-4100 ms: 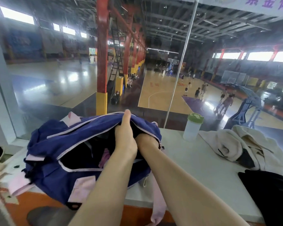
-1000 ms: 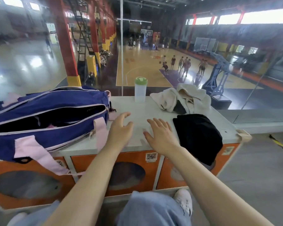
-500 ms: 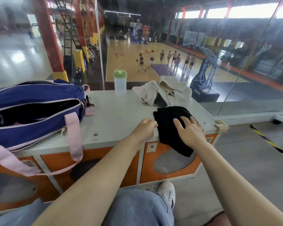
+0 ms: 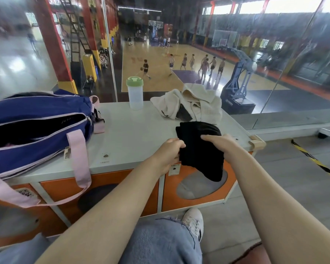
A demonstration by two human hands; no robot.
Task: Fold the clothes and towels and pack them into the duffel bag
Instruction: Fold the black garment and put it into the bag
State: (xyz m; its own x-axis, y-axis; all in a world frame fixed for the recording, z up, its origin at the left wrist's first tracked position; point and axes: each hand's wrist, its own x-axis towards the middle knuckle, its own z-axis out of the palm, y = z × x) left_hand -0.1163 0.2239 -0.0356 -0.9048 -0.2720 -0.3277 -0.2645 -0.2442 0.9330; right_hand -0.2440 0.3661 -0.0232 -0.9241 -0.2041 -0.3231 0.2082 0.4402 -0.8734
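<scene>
A black garment (image 4: pixel 199 147) lies at the front right of the white cabinet top (image 4: pixel 133 134), and part of it hangs over the front edge. My left hand (image 4: pixel 169 152) grips its left edge. My right hand (image 4: pixel 220 144) grips its right side with the fingers curled over the cloth. The navy duffel bag (image 4: pixel 36 126) with pink straps sits on the left, its zip open, something pink showing inside. A crumpled cream towel or garment (image 4: pixel 191 103) lies at the back right.
A clear shaker bottle (image 4: pixel 135 93) with a green lid stands at the back middle, by the glass wall. The cabinet has orange doors (image 4: pixel 198 187) below. My knee in jeans and a white shoe (image 4: pixel 193 220) are close to its front.
My hands left the bag, crossed the bare top to the right and closed on the black garment. Since half a second ago both hands have tightened on it and bunched it.
</scene>
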